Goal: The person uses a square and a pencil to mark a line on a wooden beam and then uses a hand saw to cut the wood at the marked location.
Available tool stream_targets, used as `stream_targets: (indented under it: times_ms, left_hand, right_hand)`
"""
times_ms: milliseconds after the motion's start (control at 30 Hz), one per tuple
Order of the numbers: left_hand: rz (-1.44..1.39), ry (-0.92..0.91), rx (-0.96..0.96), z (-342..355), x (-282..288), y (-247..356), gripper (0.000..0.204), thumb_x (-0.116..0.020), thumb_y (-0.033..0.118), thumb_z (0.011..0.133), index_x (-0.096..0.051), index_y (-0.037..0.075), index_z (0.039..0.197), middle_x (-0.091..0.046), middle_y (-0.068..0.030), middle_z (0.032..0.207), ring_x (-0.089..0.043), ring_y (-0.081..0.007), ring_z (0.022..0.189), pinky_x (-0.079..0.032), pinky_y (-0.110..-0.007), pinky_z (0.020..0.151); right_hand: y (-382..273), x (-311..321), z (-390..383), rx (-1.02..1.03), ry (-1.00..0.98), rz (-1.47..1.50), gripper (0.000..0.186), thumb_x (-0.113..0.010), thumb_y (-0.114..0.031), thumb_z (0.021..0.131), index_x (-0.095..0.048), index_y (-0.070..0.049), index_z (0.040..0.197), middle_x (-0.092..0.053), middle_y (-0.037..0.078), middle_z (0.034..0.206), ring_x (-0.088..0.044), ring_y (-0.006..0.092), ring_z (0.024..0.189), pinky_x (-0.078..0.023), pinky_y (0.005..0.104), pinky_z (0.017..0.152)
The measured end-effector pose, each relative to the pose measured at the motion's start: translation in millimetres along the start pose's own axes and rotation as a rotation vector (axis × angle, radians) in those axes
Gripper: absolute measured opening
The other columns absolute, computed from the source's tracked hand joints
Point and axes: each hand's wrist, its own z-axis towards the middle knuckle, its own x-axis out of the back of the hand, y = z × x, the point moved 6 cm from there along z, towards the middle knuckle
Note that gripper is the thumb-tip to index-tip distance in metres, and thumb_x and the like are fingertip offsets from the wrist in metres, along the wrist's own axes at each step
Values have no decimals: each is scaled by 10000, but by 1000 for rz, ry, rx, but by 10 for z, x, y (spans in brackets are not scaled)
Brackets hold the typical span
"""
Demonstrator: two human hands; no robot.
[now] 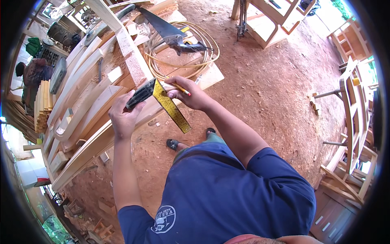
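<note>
A try square with a black stock and a yellow marked blade lies against the near end of a long wooden beam. My left hand grips its stock, fingers and thumb on either side. A pencil with a red end sits in my right hand, whose thumb is close to the yellow blade. The pencil's tip is hidden from me. Whether the right thumb presses on the blade, I cannot tell.
Curved wooden pieces are stacked on the left of the bench. Beyond the beam lie a handsaw and a coiled yellow hose. Wooden chair frames stand at the right, another frame at the back. Sawdust covers the ground.
</note>
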Motion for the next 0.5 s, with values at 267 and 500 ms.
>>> stream_targets:
  times_ms: [267,500]
  left_hand:
    - [0,5,-4,19,-18,-28,530,-1017,63,753,-817,39,1243,-818,-157,1129,-802,-266,993,-651,-374,885]
    - [-2,1,18,22,-4,-32,524,-1017,73,755,-818,34,1238,-823,-162,1130,-805,-269,1000,-646,-381,902]
  right_hand:
    - [59,23,12,9,-16,-99,530,-789,-348,1063,-634,-19,1449,-742,161,1269,-705,272,1206,-542,400,1069]
    - [-561,273,-244,281,370,-404,490,-712,-219,1087,-615,-16,1522,-731,199,1228,-688,396,1169,-535,457,1052]
